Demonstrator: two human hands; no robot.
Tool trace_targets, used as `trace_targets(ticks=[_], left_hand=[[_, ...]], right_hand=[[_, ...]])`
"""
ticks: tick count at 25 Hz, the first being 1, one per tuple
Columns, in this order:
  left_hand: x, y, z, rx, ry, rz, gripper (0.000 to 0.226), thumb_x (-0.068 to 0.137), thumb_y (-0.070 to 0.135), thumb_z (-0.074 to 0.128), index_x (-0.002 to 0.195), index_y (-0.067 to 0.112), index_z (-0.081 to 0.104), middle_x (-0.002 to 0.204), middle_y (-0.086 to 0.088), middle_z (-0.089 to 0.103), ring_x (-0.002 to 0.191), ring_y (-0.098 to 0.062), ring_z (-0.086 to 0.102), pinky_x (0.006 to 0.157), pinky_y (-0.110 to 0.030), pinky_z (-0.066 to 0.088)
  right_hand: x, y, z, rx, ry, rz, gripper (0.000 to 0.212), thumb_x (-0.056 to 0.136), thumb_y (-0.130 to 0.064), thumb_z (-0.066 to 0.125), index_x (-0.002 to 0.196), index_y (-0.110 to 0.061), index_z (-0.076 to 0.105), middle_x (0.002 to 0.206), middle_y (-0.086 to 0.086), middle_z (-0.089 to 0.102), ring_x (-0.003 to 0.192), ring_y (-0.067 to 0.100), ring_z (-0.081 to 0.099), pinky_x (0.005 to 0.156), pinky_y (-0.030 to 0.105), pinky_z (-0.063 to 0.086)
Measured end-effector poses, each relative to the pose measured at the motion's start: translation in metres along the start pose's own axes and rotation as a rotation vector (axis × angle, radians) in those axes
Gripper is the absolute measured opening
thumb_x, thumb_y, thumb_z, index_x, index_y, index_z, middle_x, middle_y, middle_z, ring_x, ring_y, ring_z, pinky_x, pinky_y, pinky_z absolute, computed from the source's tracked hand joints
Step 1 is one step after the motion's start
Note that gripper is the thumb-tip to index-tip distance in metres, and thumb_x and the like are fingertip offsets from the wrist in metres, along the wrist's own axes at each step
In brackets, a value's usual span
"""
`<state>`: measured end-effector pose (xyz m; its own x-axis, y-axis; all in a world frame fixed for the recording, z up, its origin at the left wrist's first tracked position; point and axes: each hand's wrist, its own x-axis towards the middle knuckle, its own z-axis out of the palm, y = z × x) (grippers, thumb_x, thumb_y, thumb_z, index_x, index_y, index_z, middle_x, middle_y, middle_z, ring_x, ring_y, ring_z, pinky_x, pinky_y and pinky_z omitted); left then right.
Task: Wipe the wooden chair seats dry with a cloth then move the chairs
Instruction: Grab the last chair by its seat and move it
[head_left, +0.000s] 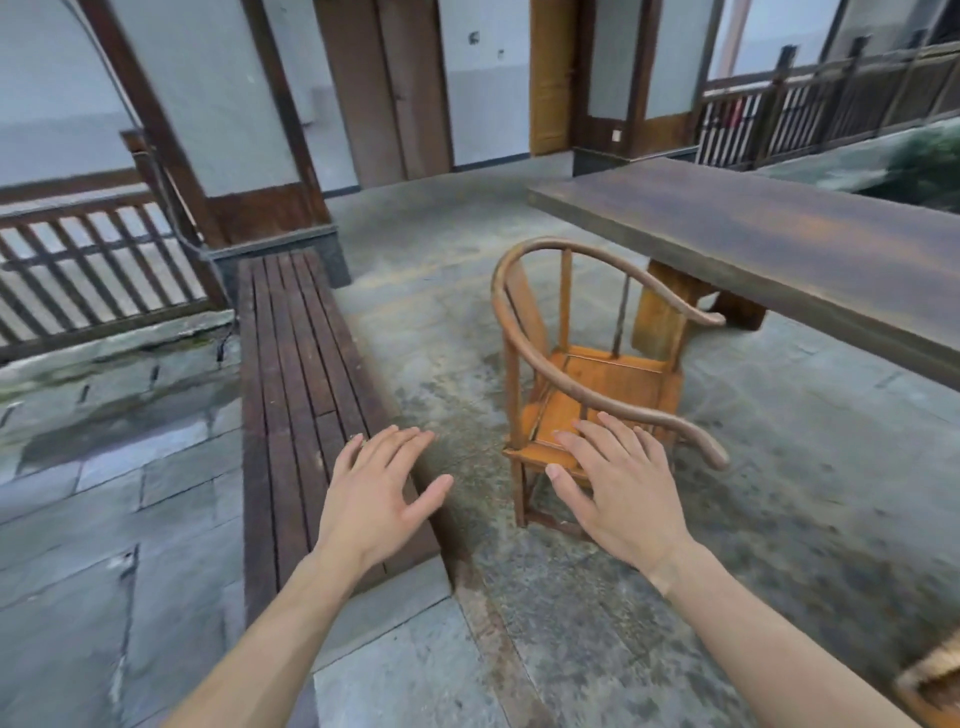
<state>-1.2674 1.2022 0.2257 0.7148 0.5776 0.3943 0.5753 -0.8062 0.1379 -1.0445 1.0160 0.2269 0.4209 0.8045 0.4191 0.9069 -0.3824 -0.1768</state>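
A wooden armchair (597, 364) with a curved horseshoe rail stands on the stone floor, its orange seat (613, 384) facing the long table. My right hand (618, 488) hovers open, fingers spread, in front of the seat's near corner, holding nothing. My left hand (374, 488) is also open and empty, out over the end of the slatted bench, well left of the chair. No cloth is in view.
A dark slatted bench (296, 384) runs along the left. A long wooden table (779, 249) stands right of the chair. Wooden railings (93, 260) and posts border the terrace. Part of another wooden piece (935, 680) shows at the bottom right corner.
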Motion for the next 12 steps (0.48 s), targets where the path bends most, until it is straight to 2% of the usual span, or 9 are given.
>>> trace_targets(ticks=[5, 12], left_hand=[[0.029, -0.042, 0.01, -0.003, 0.03, -0.054, 0.067, 0.091, 0.07, 0.028, 0.138, 0.031, 0.054, 0.144, 0.01, 0.055, 0.14, -0.014, 0.042, 0.119, -0.042, 0.02], [0.115, -0.115, 0.041, -0.055, 0.041, -0.055, 0.064, 0.091, 0.069, 0.03, 0.136, 0.032, 0.056, 0.143, 0.011, 0.055, 0.14, -0.013, 0.042, 0.119, -0.044, 0.023]], right_hand=[[0.054, -0.012, 0.027, 0.007, -0.003, -0.053, 0.049, 0.097, -0.059, 0.033, 0.126, -0.034, 0.062, 0.134, -0.006, 0.064, 0.135, 0.023, 0.05, 0.108, 0.05, 0.041], [0.164, -0.032, 0.07, -0.024, -0.017, -0.044, 0.053, 0.097, -0.062, 0.026, 0.131, -0.035, 0.058, 0.138, -0.009, 0.06, 0.139, 0.018, 0.044, 0.111, 0.049, 0.034]])
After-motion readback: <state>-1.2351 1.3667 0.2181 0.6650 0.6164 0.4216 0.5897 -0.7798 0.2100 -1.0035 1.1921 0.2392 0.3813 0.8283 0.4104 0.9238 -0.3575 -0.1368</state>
